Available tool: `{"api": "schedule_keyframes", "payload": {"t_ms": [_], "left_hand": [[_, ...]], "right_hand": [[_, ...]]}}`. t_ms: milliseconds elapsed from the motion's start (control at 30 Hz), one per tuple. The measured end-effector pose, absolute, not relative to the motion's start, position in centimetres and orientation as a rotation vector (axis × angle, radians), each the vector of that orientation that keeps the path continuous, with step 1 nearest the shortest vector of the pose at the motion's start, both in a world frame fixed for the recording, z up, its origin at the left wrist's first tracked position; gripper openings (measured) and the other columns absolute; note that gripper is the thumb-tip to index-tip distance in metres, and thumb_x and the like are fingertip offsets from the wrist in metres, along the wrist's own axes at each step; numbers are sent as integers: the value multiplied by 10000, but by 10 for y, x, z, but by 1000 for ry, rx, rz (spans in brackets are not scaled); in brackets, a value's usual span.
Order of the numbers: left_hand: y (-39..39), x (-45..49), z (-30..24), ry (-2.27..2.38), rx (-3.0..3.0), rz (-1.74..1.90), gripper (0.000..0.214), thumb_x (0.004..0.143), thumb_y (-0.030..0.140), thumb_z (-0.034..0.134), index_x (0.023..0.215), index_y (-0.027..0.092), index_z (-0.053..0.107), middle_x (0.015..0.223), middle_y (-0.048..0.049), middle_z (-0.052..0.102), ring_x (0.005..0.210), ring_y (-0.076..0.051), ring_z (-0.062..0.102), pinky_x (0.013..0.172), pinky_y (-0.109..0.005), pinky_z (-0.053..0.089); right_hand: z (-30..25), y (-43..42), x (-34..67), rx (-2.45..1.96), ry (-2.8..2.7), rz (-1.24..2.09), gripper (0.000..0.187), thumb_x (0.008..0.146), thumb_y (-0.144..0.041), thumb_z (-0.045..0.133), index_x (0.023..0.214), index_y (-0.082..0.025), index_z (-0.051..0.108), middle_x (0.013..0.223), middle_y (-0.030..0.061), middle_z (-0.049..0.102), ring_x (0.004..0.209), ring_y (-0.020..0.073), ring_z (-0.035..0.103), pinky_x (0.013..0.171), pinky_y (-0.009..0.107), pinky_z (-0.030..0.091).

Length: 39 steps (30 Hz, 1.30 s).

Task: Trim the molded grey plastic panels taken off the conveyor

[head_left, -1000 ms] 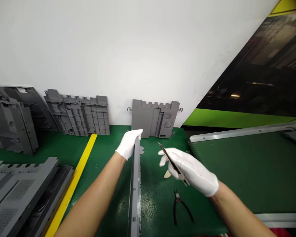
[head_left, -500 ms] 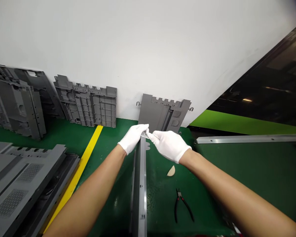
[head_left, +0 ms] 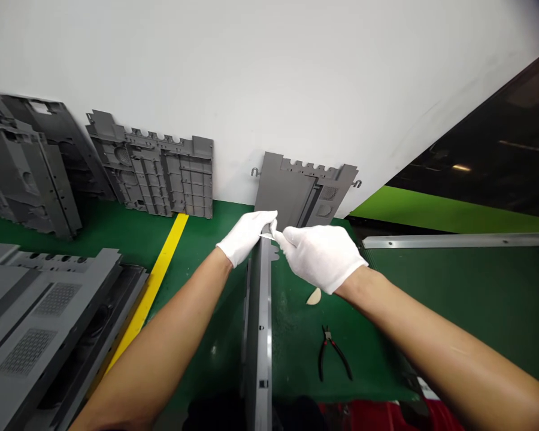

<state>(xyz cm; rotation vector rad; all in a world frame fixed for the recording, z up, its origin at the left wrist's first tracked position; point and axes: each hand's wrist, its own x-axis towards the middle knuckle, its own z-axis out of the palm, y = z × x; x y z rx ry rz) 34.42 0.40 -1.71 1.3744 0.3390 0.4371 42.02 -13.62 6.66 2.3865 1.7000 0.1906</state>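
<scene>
A grey moulded panel (head_left: 264, 323) stands on edge in front of me, its narrow side facing up. My left hand (head_left: 247, 236), in a white glove, is closed around the panel's far upper corner. My right hand (head_left: 321, 251), gloved too, grips a thin, pale, blade-like tool (head_left: 266, 236) at that same corner. The fingers of both hands almost meet there, and most of the tool is hidden by the right glove. Lying to the right of the panel are black-handled pliers (head_left: 333, 356) and a pale half-round piece (head_left: 314, 296).
Another grey panel (head_left: 287, 185) leans on the white wall (head_left: 233, 72), with hooks at its sides. More panels (head_left: 157, 170) lean farther left. Stacked panels (head_left: 67, 299) lie at left beside a yellow line (head_left: 161, 254). A metal rail (head_left: 453, 240) borders the green surface at right.
The view has tilted slightly downward, so the wall panels sit higher. My right hand and forearm have shifted a little to the right; both hands stay at the panel's far corner.
</scene>
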Motion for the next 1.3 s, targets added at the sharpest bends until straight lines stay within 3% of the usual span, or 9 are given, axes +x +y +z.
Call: {"api": "schedule_keyframes", "payload": {"t_ms": [500, 767, 1300], "left_hand": [[1, 345, -15, 346, 1355, 446, 403, 891, 476, 529, 636, 164, 535, 608, 2, 487, 600, -125, 447, 622, -273, 372], [1, 343, -12, 340, 1347, 436, 399, 894, 469, 532, 640, 161, 531, 614, 5, 461, 569, -109, 436, 567, -253, 364], [-1, 347, -13, 338, 1371, 433, 403, 894, 482, 533, 640, 169, 532, 610, 8, 451, 568, -112, 416, 562, -266, 332]], "right_hand": [[69, -137, 419, 2374, 1690, 170, 617, 1010, -528, 174, 866, -209, 682, 625, 63, 652, 588, 221, 635, 610, 318, 405], [70, -142, 415, 2365, 1687, 172, 596, 1011, -516, 209, 832, -196, 678, 596, 51, 639, 547, 182, 606, 554, 281, 353], [74, -144, 421, 2308, 1720, 175, 634, 1011, -536, 164, 851, -207, 682, 632, 59, 656, 573, 190, 603, 563, 291, 314]]}}
